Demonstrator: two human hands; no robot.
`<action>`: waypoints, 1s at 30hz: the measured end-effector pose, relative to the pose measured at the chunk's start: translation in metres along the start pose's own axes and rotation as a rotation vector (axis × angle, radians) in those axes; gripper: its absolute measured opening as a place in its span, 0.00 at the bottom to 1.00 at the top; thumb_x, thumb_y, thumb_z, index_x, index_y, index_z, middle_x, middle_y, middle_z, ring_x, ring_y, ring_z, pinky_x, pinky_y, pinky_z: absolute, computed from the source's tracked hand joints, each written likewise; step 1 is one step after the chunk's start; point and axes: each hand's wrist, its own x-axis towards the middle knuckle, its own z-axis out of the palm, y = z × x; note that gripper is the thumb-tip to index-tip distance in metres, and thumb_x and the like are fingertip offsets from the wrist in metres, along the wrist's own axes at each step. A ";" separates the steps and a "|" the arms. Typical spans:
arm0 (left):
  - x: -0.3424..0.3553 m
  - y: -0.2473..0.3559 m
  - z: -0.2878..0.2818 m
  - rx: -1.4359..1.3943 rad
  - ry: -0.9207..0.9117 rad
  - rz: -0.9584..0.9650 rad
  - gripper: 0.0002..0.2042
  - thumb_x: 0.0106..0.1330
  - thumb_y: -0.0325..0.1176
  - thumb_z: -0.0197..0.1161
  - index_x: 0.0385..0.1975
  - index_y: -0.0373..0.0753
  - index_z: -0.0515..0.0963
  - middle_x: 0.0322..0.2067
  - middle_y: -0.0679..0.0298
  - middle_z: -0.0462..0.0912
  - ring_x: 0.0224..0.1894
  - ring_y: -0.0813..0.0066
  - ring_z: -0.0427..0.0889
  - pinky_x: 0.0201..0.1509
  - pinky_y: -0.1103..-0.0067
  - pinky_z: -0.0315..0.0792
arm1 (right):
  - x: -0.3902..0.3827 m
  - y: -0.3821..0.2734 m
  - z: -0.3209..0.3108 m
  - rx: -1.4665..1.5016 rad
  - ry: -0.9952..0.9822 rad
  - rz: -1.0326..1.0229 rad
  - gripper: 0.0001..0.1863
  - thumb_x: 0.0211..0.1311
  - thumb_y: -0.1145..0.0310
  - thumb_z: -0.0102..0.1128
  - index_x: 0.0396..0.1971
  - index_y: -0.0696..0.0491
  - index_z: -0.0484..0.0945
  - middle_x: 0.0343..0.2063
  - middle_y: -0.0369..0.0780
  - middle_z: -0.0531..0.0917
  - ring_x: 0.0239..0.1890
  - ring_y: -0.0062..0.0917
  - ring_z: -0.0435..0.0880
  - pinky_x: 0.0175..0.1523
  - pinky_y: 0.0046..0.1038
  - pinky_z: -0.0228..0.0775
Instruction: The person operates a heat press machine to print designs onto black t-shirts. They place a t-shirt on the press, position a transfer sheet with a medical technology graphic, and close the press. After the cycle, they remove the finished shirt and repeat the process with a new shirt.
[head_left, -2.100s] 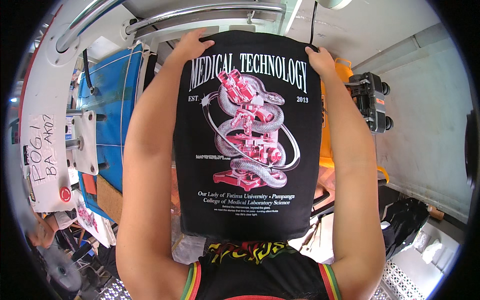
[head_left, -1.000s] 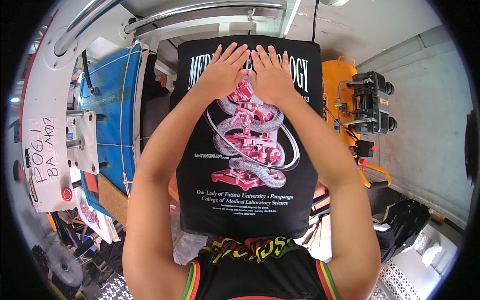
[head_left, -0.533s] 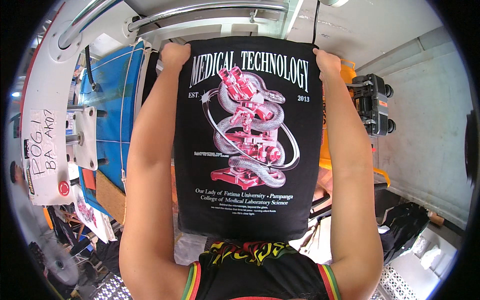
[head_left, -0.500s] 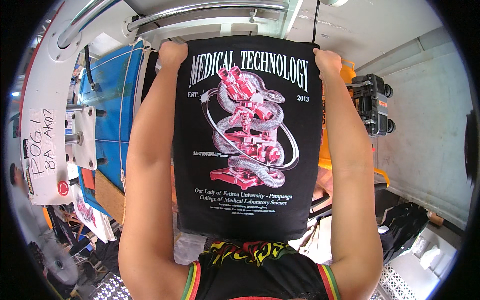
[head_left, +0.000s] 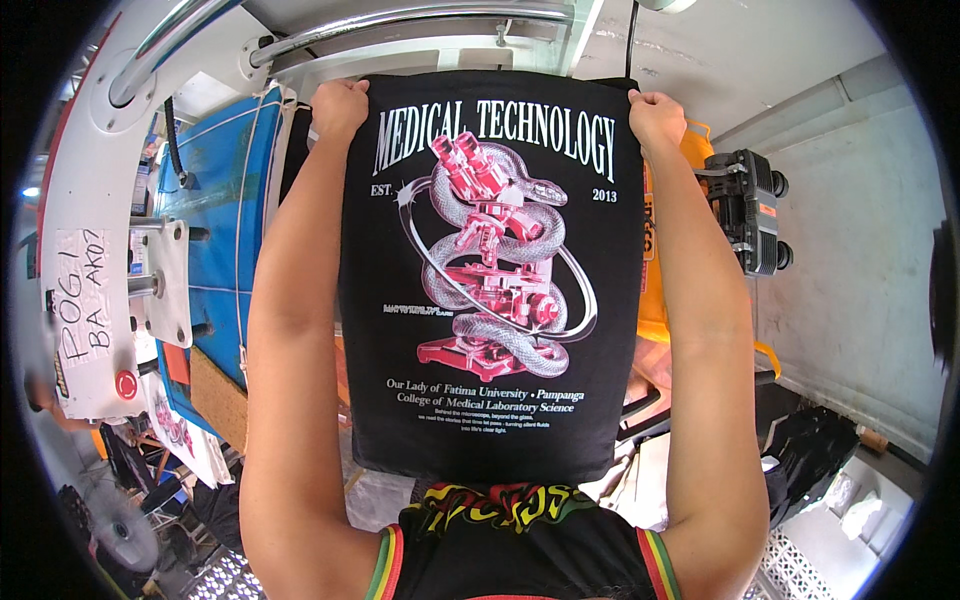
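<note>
A rectangular black printed cloth (head_left: 385, 345) is stretched upright in front of me; whether it is a bag or a folded shirt I cannot tell. Its print shows a grey snake coiled round a pink-red microscope, with white lettering above and below. At the upper left corner my left hand (head_left: 340, 107) is closed on the edge. The upper right corner is pinched in my right hand (head_left: 657, 117). Both arms reach out, and the cloth's lower edge hangs close to my chest.
On the left stands a white machine frame (head_left: 90, 270) with a red stop button (head_left: 126, 385) and a blue panel (head_left: 225, 230). A chrome bar (head_left: 420, 30) runs across the top. Right of my arm is a black-and-orange device (head_left: 748, 212); a fan (head_left: 125, 535) stands lower left.
The cloth has shifted slightly left, and my left hand has moved a little left with its corner. Both hands keep their grip.
</note>
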 end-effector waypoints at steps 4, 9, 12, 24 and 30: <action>-0.020 0.026 0.000 0.166 0.173 0.338 0.14 0.64 0.41 0.66 0.41 0.38 0.85 0.45 0.50 0.85 0.49 0.52 0.84 0.55 0.63 0.76 | -0.010 -0.001 0.003 -0.261 0.238 -0.303 0.19 0.63 0.52 0.61 0.42 0.51 0.85 0.43 0.44 0.86 0.49 0.36 0.85 0.56 0.41 0.74; -0.096 0.071 0.033 -0.095 -0.075 1.154 0.15 0.63 0.31 0.60 0.49 0.37 0.81 0.53 0.57 0.82 0.61 0.57 0.75 0.66 0.64 0.69 | -0.110 -0.037 0.044 -0.310 -0.028 -1.070 0.28 0.66 0.54 0.56 0.63 0.52 0.70 0.62 0.44 0.74 0.67 0.39 0.68 0.70 0.52 0.55; -0.123 0.081 0.038 0.121 -0.080 0.989 0.21 0.70 0.35 0.55 0.63 0.41 0.71 0.65 0.61 0.72 0.67 0.58 0.69 0.72 0.55 0.60 | -0.128 -0.039 0.063 -0.493 -0.141 -0.939 0.32 0.71 0.50 0.46 0.70 0.50 0.63 0.69 0.41 0.66 0.73 0.38 0.60 0.75 0.56 0.43; -0.189 0.024 -0.013 0.281 -0.213 0.825 0.35 0.71 0.56 0.53 0.72 0.41 0.58 0.73 0.49 0.55 0.75 0.41 0.52 0.74 0.49 0.49 | -0.181 -0.003 0.019 -0.514 -0.186 -0.841 0.39 0.70 0.40 0.43 0.72 0.52 0.59 0.74 0.48 0.56 0.76 0.50 0.46 0.76 0.58 0.29; -0.355 -0.066 -0.106 0.128 -0.431 0.915 0.35 0.68 0.52 0.59 0.72 0.43 0.59 0.74 0.51 0.52 0.76 0.45 0.47 0.77 0.52 0.42 | -0.386 0.081 -0.064 -0.253 -0.422 -1.017 0.35 0.64 0.50 0.59 0.65 0.58 0.69 0.70 0.50 0.62 0.75 0.51 0.52 0.74 0.61 0.37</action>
